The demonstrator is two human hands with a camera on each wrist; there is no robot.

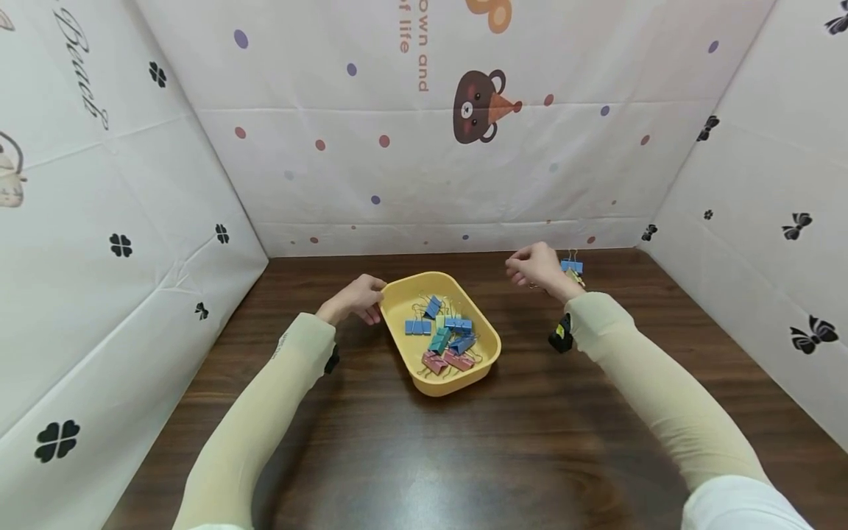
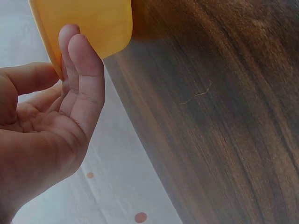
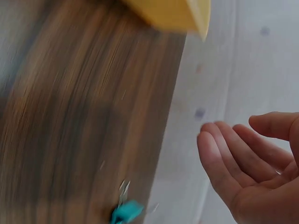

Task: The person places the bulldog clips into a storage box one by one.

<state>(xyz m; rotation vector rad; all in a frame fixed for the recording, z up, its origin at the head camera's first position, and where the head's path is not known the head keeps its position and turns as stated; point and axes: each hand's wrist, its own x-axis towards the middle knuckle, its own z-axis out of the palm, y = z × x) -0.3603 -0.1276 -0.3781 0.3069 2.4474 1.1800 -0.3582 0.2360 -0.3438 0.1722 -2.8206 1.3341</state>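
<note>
My left hand [image 1: 358, 298] grips the rim of a yellow tray [image 1: 457, 384] at its far left corner. In the left wrist view, its thumb and fingers pinch the tray wall [image 2: 105, 28]. Inside the tray lie several binder clips: blue clips [image 1: 418, 327], a teal clip [image 1: 440, 340] and pink clips [image 1: 435, 362]. Right of the tray, my right hand [image 1: 538, 265] hovers over the table, fingers loosely bent, holding nothing. Beside its wrist are a blue clip [image 1: 572, 266] and a yellowish clip [image 1: 575, 278], partly hidden. The right wrist view shows a blurred teal clip [image 3: 127, 211] on the table.
The dark wooden table [image 1: 411, 464] is enclosed by a patterned white sheet at the back [image 1: 397, 177], left [image 1: 132, 309] and right [image 1: 748, 243]. Black wrist devices hang under both forearms, one of them [image 1: 562, 335] on the right.
</note>
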